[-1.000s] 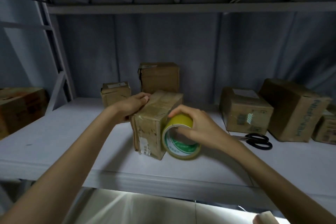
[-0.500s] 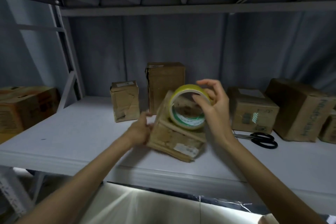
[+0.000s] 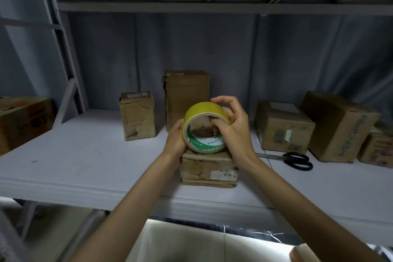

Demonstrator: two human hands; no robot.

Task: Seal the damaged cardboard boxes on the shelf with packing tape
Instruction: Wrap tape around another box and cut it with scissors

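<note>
a roll of yellow packing tape (image 3: pixel 203 127) stands on edge on top of a low, crumpled cardboard box (image 3: pixel 207 169), which sits near the front edge of the white shelf (image 3: pixel 85 161). the box's flaps look closed; what it holds cannot be seen. the right hand (image 3: pixel 232 125) holds the roll, with fingers (image 3: pixel 214 121) curled through its open core and the thumb over the outer yellow band. the left hand (image 3: pixel 175 140) cups the roll's left side, fingers wrapped behind it and out of sight.

behind the hands a tall box (image 3: pixel 187 95) stands upright against the grey back wall, and a smaller dented box (image 3: pixel 137 115) stands just to its left, apart from it. to the right sit a squat box with a label on top (image 3: pixel 282 127) and, touching or nearly touching it, a larger tilted box with printed letters (image 3: pixel 338 127); another small box (image 3: pixel 376 149) shows at the right edge. all are shut, so no contents show. a dark-printed box (image 3: pixel 23 121) sits at the far left beyond the shelf's upright post.

black-handled scissors (image 3: pixel 291 159) lie flat on the shelf to the right of the low box, in front of the squat box, well clear of the hands. the widest bare stretch of shelf lies left of the low box, running to the front lip. the shelf above (image 3: pixel 212 7) hangs well over the boxes.
</note>
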